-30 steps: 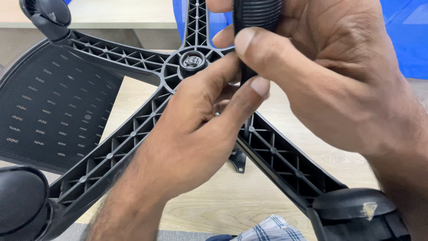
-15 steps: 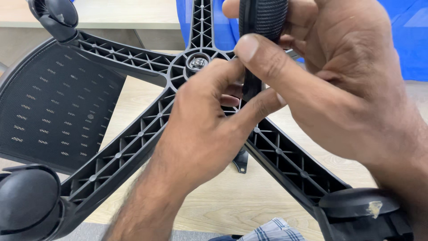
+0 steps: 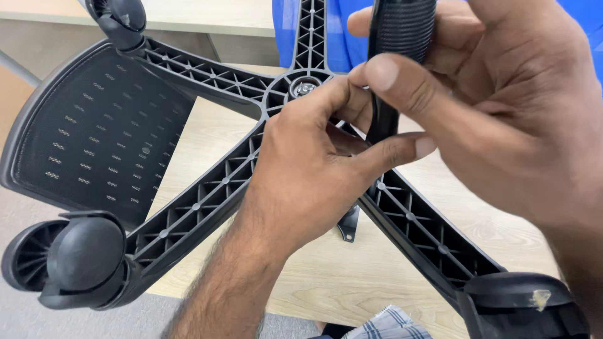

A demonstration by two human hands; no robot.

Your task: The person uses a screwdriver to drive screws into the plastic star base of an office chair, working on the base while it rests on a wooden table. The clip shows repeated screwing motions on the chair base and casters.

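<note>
A black star-shaped chair base (image 3: 207, 194) lies upside down before me, its ribbed arms spreading from a central hub (image 3: 303, 88). My right hand (image 3: 496, 119) grips the ribbed black handle of a tool (image 3: 402, 31) held upright near the hub. My left hand (image 3: 314, 169) pinches the tool's narrow lower shaft between thumb and fingers, just beside the hub. The tool's tip is hidden behind my fingers.
Black caster wheels sit at the arm ends: lower left (image 3: 69, 257), top left (image 3: 122, 19), lower right (image 3: 527, 307). A black mesh chair panel (image 3: 94, 132) lies at the left. A light wooden board (image 3: 352, 276) lies beneath, with a small black bracket (image 3: 347, 225) on it. Blue object (image 3: 339, 31) behind.
Both hands and the tool have stayed near the hub. My left fingers have shifted along the shaft and my left thumb now reaches further right under it.
</note>
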